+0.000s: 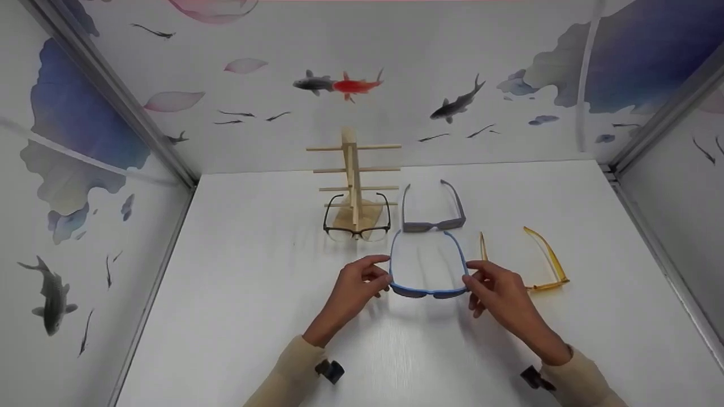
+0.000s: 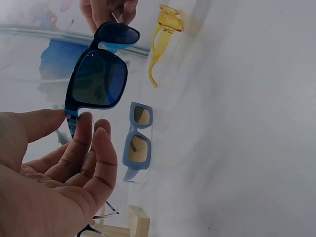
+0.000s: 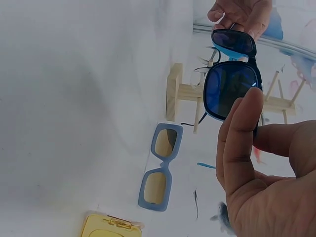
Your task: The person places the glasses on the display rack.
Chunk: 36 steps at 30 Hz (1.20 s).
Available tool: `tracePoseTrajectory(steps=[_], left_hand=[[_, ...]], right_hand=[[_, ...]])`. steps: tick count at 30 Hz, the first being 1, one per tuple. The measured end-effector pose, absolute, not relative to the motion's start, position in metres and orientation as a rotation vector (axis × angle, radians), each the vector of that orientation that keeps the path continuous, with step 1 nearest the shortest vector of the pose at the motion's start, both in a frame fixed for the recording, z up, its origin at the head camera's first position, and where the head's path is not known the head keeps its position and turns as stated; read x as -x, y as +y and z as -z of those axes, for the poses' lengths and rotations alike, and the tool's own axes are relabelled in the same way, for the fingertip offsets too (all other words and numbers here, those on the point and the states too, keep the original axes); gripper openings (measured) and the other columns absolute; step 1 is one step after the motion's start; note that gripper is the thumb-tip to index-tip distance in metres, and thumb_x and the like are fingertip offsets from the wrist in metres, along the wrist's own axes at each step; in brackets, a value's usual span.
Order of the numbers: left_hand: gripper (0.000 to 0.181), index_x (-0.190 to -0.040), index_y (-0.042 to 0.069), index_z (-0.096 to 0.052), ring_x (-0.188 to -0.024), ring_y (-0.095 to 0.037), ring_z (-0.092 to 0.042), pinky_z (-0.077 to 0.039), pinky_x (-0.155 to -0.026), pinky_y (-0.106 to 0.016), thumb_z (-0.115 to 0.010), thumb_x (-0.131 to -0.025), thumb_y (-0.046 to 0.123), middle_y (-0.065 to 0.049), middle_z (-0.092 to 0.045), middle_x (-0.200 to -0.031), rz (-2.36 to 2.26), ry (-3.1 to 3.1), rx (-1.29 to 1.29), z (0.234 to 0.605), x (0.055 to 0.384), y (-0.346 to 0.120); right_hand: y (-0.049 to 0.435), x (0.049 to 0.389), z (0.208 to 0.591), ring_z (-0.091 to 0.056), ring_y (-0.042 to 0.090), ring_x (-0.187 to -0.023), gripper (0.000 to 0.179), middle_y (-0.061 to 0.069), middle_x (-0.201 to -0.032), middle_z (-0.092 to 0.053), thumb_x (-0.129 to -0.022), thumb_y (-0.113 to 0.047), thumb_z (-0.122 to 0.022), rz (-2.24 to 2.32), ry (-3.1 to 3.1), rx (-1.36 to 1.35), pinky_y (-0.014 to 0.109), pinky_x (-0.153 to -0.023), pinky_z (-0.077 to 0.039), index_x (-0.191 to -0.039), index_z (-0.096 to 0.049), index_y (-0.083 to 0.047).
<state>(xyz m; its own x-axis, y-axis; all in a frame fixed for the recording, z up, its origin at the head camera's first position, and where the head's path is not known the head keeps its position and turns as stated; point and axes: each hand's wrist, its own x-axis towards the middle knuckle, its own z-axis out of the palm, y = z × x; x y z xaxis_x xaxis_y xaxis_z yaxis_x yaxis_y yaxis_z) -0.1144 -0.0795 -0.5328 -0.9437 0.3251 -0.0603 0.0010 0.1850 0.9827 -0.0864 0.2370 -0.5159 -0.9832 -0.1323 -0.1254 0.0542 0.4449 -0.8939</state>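
Observation:
Both hands hold up a pair of blue-and-black sunglasses (image 1: 430, 293) with dark lenses, temples unfolded and pointing away. The left hand (image 1: 360, 282) pinches the frame near its left hinge between thumb and fingers. At the opposite hinge, the right hand (image 1: 498, 288) pinches the other temple. In the left wrist view the dark lens (image 2: 100, 79) faces the camera, tilted. Just beyond lie grey-blue sunglasses (image 1: 434, 226) on the table. Yellow glasses (image 1: 548, 286) sit beside the right hand, partly hidden by it.
A wooden rack (image 1: 350, 164) with several crossbars stands at the back middle of the white table (image 1: 237, 282). Black-rimmed clear glasses (image 1: 357, 232) hang on its lowest bar. Printed panels with fish (image 1: 452, 104) wall in the back and sides.

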Motion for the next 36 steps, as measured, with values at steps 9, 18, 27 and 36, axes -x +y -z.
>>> tracePoseTrajectory(steps=[9, 18, 27, 36], left_hand=[[0.043, -0.147, 0.001, -0.066, -0.091, -0.017, -0.075, -0.063, -0.077, -0.029, -0.073, -0.106, 0.011, -0.003, -0.081, -0.103, -1.821, 2.245, -0.281, 0.522, 0.113, -0.086], [0.044, -0.148, -0.002, -0.065, -0.093, -0.020, -0.076, -0.063, -0.078, -0.029, -0.073, -0.106, 0.011, -0.007, -0.080, -0.105, -1.850, 2.266, -0.294, 0.513, 0.112, -0.095], [0.045, -0.148, -0.001, -0.065, -0.094, -0.019, -0.076, -0.064, -0.079, -0.030, -0.073, -0.106, 0.011, -0.007, -0.080, -0.106, -1.844, 2.294, -0.278, 0.503, 0.111, -0.102], [0.046, -0.149, -0.001, -0.065, -0.095, -0.021, -0.076, -0.064, -0.081, -0.032, -0.074, -0.106, 0.012, -0.007, -0.080, -0.107, -1.845, 2.318, -0.242, 0.497, 0.112, -0.111]], right_hand=[[0.228, 0.088, 0.508, -0.074, 0.027, -0.069, 0.038, 0.013, -0.094, -0.071, -0.107, -0.010, -0.073, 1.551, 2.535, 0.079, 0.031, -0.063, -0.065, -0.142, -0.065, 0.002], [0.221, 0.092, 0.502, -0.074, 0.036, -0.069, 0.037, 0.010, -0.091, -0.071, -0.107, -0.009, -0.073, 1.592, 2.552, 0.168, 0.032, -0.060, -0.064, -0.141, -0.066, 0.004], [0.212, 0.095, 0.494, -0.074, 0.032, -0.068, 0.037, 0.011, -0.093, -0.070, -0.107, -0.009, -0.073, 1.612, 2.534, 0.175, 0.032, -0.060, -0.064, -0.141, -0.066, 0.003], [0.202, 0.100, 0.490, -0.073, 0.028, -0.066, 0.038, 0.010, -0.092, -0.070, -0.106, -0.008, -0.074, 1.639, 2.535, 0.212, 0.032, -0.058, -0.064, -0.141, -0.066, 0.003]])
